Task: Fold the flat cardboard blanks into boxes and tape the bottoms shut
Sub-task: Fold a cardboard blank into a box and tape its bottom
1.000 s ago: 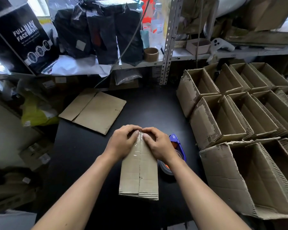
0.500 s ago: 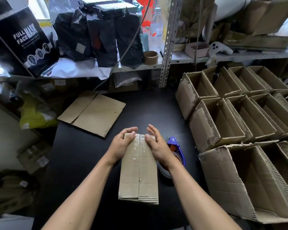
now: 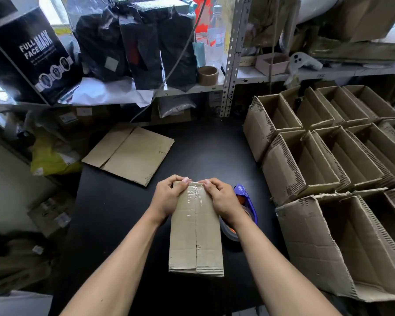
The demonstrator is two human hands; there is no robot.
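Note:
A folded cardboard box (image 3: pixel 195 238) stands bottom-up on the black table (image 3: pixel 114 213), its two flaps meeting along a centre seam with clear tape over the far part. My left hand (image 3: pixel 169 195) grips the box's far left corner, thumb on the tape. My right hand (image 3: pixel 219 196) grips the far right corner, thumb on the top face. A blue tape dispenser (image 3: pixel 244 201) lies just right of the box, partly behind my right wrist. A flat cardboard blank (image 3: pixel 130 152) lies at the table's far left.
Several open finished boxes (image 3: pixel 324 160) crowd the right side of the table. A large torn box (image 3: pixel 342 245) sits at the near right. A metal shelf (image 3: pixel 230 55) behind holds black bags, a brown tape roll (image 3: pixel 207 75) and a bottle.
Both hands slid from pressing the tape at the far end of the seam outward to the box's far corners, and their fingers have curled round the edges.

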